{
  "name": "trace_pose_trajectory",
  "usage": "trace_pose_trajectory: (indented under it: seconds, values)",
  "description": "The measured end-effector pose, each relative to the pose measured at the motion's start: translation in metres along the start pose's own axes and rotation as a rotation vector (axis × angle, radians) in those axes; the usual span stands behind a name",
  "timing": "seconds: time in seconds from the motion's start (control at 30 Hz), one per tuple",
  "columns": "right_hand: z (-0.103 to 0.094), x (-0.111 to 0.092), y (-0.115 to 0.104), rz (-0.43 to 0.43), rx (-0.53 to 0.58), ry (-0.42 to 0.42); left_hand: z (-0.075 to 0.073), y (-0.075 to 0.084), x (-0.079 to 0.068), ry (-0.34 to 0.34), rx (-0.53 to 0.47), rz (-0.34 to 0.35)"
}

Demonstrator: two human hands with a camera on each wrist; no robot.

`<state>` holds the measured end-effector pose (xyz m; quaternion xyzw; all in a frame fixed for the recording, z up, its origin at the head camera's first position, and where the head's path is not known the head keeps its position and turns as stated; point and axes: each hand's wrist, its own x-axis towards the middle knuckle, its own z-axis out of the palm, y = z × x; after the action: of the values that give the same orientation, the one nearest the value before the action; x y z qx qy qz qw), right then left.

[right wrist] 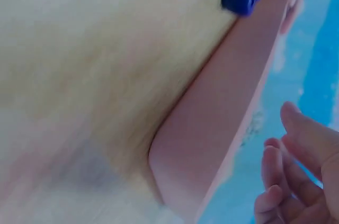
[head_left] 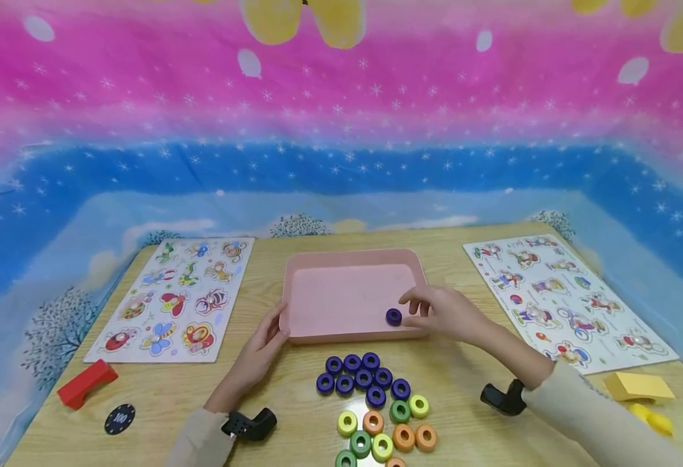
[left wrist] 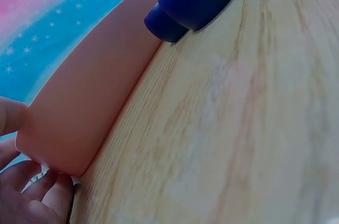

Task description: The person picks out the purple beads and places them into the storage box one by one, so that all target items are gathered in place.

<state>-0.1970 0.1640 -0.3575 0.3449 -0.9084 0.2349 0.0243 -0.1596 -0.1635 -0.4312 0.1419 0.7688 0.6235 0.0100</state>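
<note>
A shallow pink tray [head_left: 353,259] lies on the table. My left hand [head_left: 263,347] grips its near left corner; in the left wrist view the thumb is at the rim and curled fingers [left wrist: 55,192] are by the base. One dark blue ring [head_left: 394,316] is inside the tray near its front right. Just right of that ring, my right hand [head_left: 443,312] hovers over the tray edge, thumb and fingers apart with nothing between them. More dark blue rings [head_left: 363,379] lie in a cluster before the tray, several of them.
Yellow, green and orange rings [head_left: 403,437] lie nearer the front edge. Picture puzzle boards flank the tray, one at left [head_left: 168,298] and one at right [head_left: 569,305]. A red block [head_left: 87,384] and a black chip [head_left: 120,419] are at left, a yellow block [head_left: 639,387] at right.
</note>
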Motion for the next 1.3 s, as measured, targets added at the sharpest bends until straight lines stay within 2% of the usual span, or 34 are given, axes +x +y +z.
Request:
trace_pose_trajectory:
  seconds: [0.07,0.23,0.3,0.4,0.57,0.87,1.03,1.23,1.3]
  values:
    - [0.000,-0.007,-0.005,-0.077,0.040,-0.030,0.000,0.006,-0.001,0.001,-0.005,-0.009]
    - [0.013,-0.026,-0.010,-0.223,0.170,-0.218,0.003,0.026,-0.004,0.006,0.020,-0.052]
    - [0.019,-0.032,-0.010,-0.253,0.202,-0.261,0.002,0.024,-0.004,0.006,0.023,-0.055]
    - [0.025,-0.035,-0.008,-0.315,0.248,-0.282,0.000,0.012,0.000,0.003,0.008,-0.048]
    - [0.030,-0.036,-0.006,-0.348,0.331,-0.334,0.000,0.001,0.002,0.007,0.014,-0.029]
    - [0.038,-0.036,-0.006,-0.301,0.362,-0.389,0.000,-0.001,0.000,0.006,0.021,-0.017]
    - [0.032,-0.034,-0.006,-0.283,0.359,-0.372,0.001,0.000,0.000,0.002,0.016,-0.006]
    - [0.011,-0.021,-0.002,-0.281,0.327,-0.205,0.001,0.000,0.000,0.023,0.014,-0.017]
    - [0.003,-0.013,0.002,-0.244,0.324,-0.154,0.001,-0.001,0.000,0.024,0.014,-0.015]
